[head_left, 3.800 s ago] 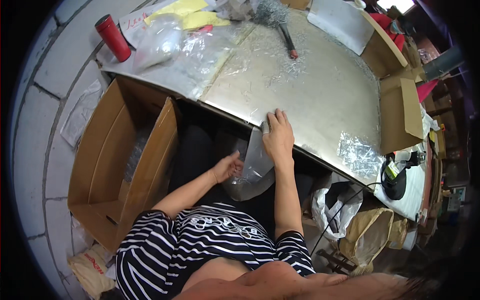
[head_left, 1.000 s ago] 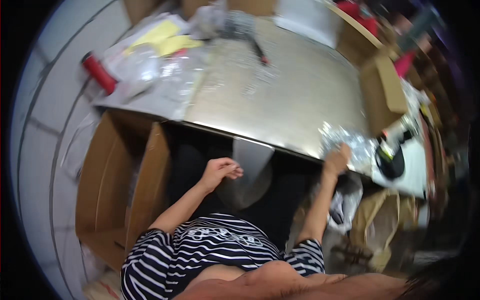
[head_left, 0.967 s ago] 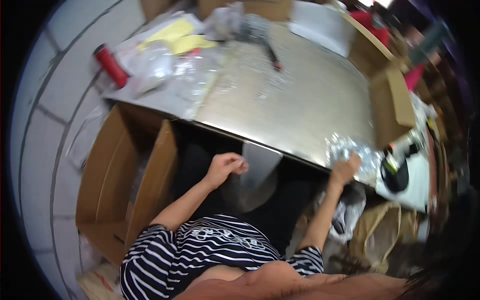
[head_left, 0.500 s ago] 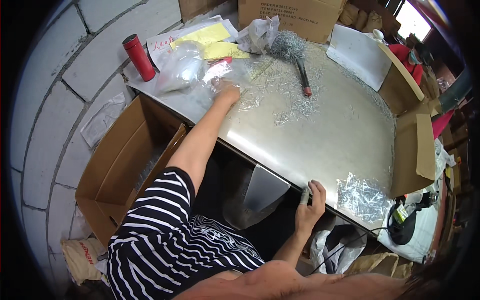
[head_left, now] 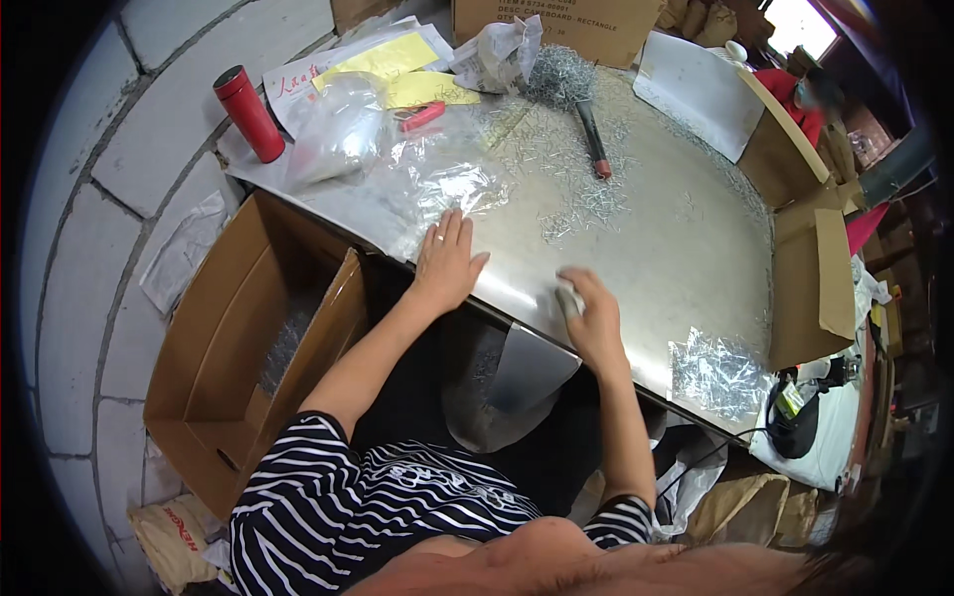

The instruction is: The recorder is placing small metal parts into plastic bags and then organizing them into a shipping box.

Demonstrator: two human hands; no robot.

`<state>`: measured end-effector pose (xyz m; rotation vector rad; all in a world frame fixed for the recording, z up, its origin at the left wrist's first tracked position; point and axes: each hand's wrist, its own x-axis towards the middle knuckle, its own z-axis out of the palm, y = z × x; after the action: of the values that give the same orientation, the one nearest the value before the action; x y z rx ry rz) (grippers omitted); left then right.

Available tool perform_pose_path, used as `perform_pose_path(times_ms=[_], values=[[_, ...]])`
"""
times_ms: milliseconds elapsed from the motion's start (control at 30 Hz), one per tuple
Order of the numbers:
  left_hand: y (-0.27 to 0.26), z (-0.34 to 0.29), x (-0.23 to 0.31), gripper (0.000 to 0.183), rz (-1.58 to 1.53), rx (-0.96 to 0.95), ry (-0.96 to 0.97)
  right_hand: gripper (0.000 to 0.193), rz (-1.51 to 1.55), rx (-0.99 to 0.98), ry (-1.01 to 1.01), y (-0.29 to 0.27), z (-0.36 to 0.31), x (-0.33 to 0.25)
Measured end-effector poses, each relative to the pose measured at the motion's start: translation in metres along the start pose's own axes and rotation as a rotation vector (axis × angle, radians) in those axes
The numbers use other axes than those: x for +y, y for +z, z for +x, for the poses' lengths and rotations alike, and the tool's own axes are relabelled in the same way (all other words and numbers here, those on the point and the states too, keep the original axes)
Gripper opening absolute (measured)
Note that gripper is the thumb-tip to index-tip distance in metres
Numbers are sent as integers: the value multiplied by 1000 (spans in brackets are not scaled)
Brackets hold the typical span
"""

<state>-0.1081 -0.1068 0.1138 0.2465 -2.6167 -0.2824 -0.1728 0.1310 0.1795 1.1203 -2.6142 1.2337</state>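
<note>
We note L hand flat, thumb apart from fingers, by crinkled clear plastic film; R hand blurred over silver-grey metal worktop, grip n/k, can't tell.

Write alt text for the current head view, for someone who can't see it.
A person's left hand is palm-down at the front edge of a metal tabletop, by clear plastic; the right hand, blurred and half-curled, is beside it. Thin metal pieces lie beyond; an open cardboard box stands at left.

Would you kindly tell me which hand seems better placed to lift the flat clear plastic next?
Probably the left hand: it is close beside the clear plastic, while the right hand is farther off, over the metal tabletop.
</note>
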Motion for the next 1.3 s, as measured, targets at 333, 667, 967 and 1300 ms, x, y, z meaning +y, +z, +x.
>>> perform_pose_path(times_ms=[333, 667, 967, 1300], values=[[-14, -18, 7, 49, -64, -2, 34, 51, -784, -194, 287, 36, 125, 89], [-2, -55, -6, 8, -609, 284, 199, 56, -558, -137, 77, 10, 15, 87], [-48, -65, 45, 15, -1179, -471, -124, 30, 339, -44, 277, 17, -59, -47], [-52, -108, 65, 10, -1463, -586, -492, 9, 906, 111, 535, 44, -123, -33]])
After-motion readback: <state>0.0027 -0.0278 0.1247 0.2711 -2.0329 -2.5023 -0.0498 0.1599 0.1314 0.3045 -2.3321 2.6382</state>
